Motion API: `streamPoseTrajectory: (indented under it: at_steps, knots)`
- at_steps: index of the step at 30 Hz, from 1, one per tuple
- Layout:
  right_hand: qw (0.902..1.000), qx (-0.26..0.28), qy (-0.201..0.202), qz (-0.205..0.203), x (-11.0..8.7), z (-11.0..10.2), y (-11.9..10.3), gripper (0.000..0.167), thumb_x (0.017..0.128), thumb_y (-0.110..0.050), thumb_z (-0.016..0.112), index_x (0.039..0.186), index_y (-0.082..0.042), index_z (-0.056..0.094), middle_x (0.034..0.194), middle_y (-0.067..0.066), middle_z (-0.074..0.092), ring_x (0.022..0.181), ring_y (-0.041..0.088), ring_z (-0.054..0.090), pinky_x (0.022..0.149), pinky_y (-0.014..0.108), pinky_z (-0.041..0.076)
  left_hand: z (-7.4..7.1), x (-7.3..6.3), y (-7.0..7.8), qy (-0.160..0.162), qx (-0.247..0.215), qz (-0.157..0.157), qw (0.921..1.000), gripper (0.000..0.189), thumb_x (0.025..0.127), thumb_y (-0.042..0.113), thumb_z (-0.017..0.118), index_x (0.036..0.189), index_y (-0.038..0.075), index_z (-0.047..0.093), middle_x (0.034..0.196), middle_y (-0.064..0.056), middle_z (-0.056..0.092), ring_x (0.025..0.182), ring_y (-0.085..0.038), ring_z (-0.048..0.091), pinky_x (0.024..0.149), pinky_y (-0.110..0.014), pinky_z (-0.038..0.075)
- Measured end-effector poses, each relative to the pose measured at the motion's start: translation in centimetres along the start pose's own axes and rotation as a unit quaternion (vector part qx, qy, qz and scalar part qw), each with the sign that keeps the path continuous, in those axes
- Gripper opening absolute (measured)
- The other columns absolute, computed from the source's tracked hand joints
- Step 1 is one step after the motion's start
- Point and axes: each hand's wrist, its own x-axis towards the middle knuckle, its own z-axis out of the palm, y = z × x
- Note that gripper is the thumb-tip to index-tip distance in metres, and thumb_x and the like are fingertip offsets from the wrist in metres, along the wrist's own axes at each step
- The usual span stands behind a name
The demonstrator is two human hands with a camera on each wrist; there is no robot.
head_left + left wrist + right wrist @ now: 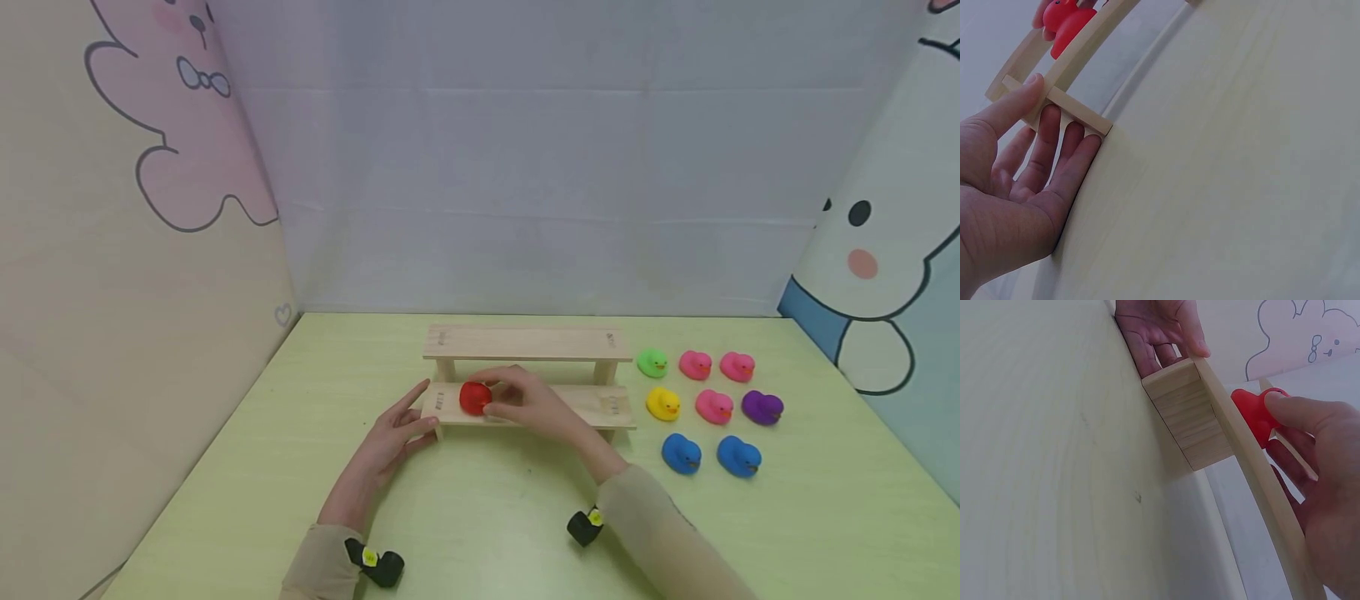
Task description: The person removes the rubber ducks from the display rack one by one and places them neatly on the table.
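A two-step wooden stand (540,400) stands on the table. On the left part of its lower step is a red toy duck (474,398), upright. My right hand (528,404) pinches this duck between thumb and fingers, as the red duck (1250,415) in the right wrist view also shows. At the stand's left end, my left hand (397,437) grips the lower step. In the left wrist view, the left thumb (1035,84) lies on the step's edge and the other fingers rest against the end support (1079,112).
Right of the stand, several toy ducks lie in loose rows: a green duck (652,362), pink ducks (695,364), a yellow duck (663,404), a purple duck (762,407) and blue ducks (681,454). A pale curtain (540,167) hangs behind the table (495,533).
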Motion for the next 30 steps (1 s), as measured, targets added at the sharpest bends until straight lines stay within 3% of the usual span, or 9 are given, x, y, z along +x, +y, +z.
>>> streamPoseTrajectory:
  at_steps: [5,30]
  knots:
    - [0.9999,-0.015,0.004,0.007,0.0,0.2,0.1,0.044,0.09,-0.019,0.072,0.133,-0.023,0.062,0.123,-0.001,0.065,0.102,0.016,0.063,0.088,0.024,0.054,0.0,0.0,0.0,0.002,-0.006,-0.001,1.0,0.072,0.093,0.011,0.067,0.153,0.033,0.035,0.109,-0.005,0.064,0.108,-0.014,0.063,0.097,-0.032,0.055]
    - [0.9996,-0.009,0.02,0.018,-1.0,-0.2,-1.1,0.041,0.089,-0.014,0.073,0.128,-0.02,0.066,0.123,0.003,0.065,0.099,0.018,0.067,0.087,0.023,0.056,0.1,-0.3,0.2,0.0,-0.006,0.002,1.0,0.071,0.093,0.011,0.067,0.153,0.033,0.035,0.107,-0.004,0.064,0.109,-0.013,0.063,0.1,-0.034,0.054]
